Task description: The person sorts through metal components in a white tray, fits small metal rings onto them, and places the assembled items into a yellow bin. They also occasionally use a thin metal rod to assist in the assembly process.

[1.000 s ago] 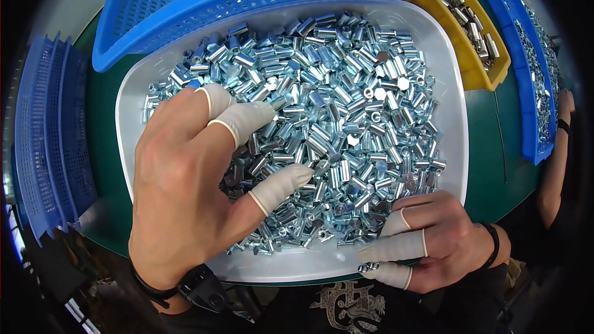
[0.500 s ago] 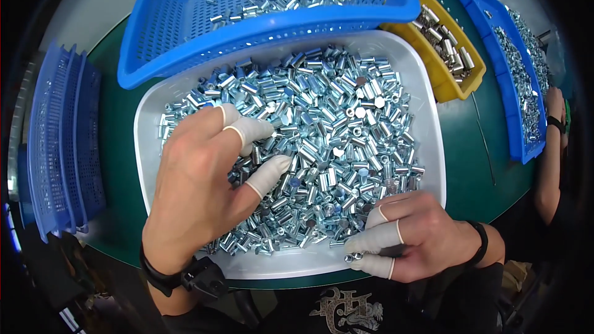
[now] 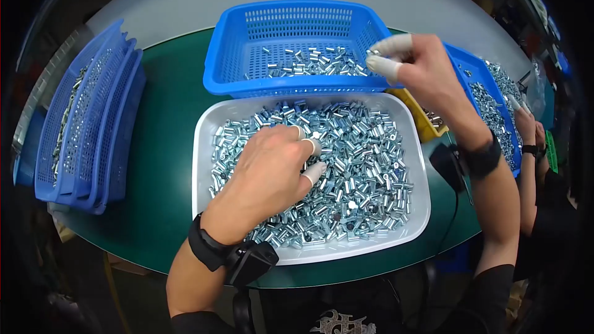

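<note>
A white tub (image 3: 418, 179) in front of me is filled with small shiny cylindrical metal parts (image 3: 365, 167), which look like rivet nuts. My left hand (image 3: 266, 164), with white finger cots, reaches down into them; its thumb and index finger are apart, and the other fingertips are partly hidden. My right hand (image 3: 421, 68), also in finger cots, is raised over the right end of a blue perforated basket (image 3: 216, 62). Its thumb and fingers pinch small rivet nuts, whose shiny ends show at the tips. A scatter of rivet nuts (image 3: 315, 62) lies in the basket.
Blue perforated baskets (image 3: 93, 124) stand on edge at the left. Behind my right forearm is a yellow bin (image 3: 427, 127) of metal parts. Farther right, another person's hands (image 3: 526, 125) are at a blue tray (image 3: 461, 62) of parts. The table (image 3: 164, 148) is green.
My right hand has gone from the tub's near right corner up to the blue basket, still pinching rivet nuts. My left hand stays in the pile, its thumb and finger closer together. The view has shifted.
</note>
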`<action>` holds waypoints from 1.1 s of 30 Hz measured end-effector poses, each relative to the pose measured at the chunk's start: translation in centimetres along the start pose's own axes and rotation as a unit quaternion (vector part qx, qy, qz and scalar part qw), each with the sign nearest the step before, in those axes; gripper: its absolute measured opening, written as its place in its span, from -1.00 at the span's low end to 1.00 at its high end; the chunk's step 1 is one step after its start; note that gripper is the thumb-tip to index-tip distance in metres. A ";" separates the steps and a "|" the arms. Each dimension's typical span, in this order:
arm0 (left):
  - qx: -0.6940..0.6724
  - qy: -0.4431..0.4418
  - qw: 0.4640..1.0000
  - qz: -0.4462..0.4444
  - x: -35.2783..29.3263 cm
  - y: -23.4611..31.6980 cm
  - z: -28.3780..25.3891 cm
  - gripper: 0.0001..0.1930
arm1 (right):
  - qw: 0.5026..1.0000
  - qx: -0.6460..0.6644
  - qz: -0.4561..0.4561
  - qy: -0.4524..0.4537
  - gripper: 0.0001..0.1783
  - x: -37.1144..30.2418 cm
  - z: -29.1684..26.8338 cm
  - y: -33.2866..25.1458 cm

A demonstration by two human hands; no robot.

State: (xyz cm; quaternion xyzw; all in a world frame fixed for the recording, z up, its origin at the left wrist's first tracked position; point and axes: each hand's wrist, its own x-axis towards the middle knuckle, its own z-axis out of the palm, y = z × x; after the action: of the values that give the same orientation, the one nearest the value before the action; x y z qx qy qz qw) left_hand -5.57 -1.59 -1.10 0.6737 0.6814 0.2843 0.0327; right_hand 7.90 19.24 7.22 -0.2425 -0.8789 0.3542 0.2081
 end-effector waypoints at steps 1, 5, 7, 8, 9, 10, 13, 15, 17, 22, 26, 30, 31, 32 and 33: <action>-0.005 0.000 1.000 0.001 0.1 0.1 0.2 -0.77 | 0.985 -0.152 -0.053 0.056 -0.74 1.1 0.1 0.5; -0.014 0.035 0.999 0.036 0.3 0.7 0.2 -0.75 | 0.931 -0.351 -0.050 0.085 -0.69 3.9 1.0 1.3; -0.013 0.033 0.998 0.054 0.2 1.1 0.7 -0.74 | 0.941 -0.318 -0.051 0.102 -0.71 4.0 1.7 1.6; -0.013 0.027 0.998 0.064 0.1 1.3 1.1 -0.73 | 0.946 -0.301 -0.052 0.109 -0.72 3.9 1.9 1.3; -0.013 0.021 0.997 0.074 0.0 1.5 1.2 -0.72 | 0.945 -0.303 -0.054 0.115 -0.72 3.6 1.7 1.1; -0.012 0.026 0.997 0.078 -0.1 1.7 1.2 -0.72 | 0.980 -0.170 -0.030 0.101 -0.71 2.9 1.6 0.0; -0.007 0.013 0.997 0.071 -0.3 2.1 1.6 -0.69 | 0.992 0.102 0.019 0.064 -0.70 -0.1 1.2 -2.1; 0.011 0.007 0.998 0.065 -0.5 1.9 1.7 -0.69 | 0.996 0.014 0.024 -0.083 -0.65 -2.2 1.7 -2.7; 0.044 -0.001 0.997 0.063 -0.3 1.9 1.8 -0.69 | 0.987 -0.071 0.013 -0.143 -0.63 -4.2 2.3 -2.3; 0.045 -0.003 0.997 0.055 0.1 1.8 2.4 -0.70 | 0.957 -0.229 -0.026 -0.178 -0.61 -6.8 4.3 1.1; 0.040 -0.014 0.998 0.048 0.5 1.8 2.1 -0.71 | 0.958 -0.221 -0.003 -0.182 -0.65 -7.2 4.5 2.1; 0.063 -0.040 0.997 0.038 0.6 2.0 1.7 -0.74 | 0.972 -0.149 -0.005 -0.184 -0.73 -7.2 4.4 2.8; 0.059 -0.038 0.997 0.043 0.7 2.1 1.6 -0.75 | 0.972 -0.149 -0.006 -0.182 -0.75 -7.3 4.4 2.9; 0.054 -0.036 0.997 0.048 0.8 2.2 1.6 -0.76 | 0.972 -0.150 -0.006 -0.180 -0.76 -7.4 4.4 3.0; 0.049 -0.035 0.997 0.053 0.9 2.2 1.7 -0.78 | 0.973 -0.150 -0.006 -0.178 -0.77 -7.5 4.3 3.0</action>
State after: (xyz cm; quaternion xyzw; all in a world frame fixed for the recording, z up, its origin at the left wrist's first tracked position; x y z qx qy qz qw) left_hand -2.95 -0.35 -1.23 0.7195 0.6562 0.2275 0.0083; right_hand 12.41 14.58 0.69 -0.1984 -0.9464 0.2548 0.0119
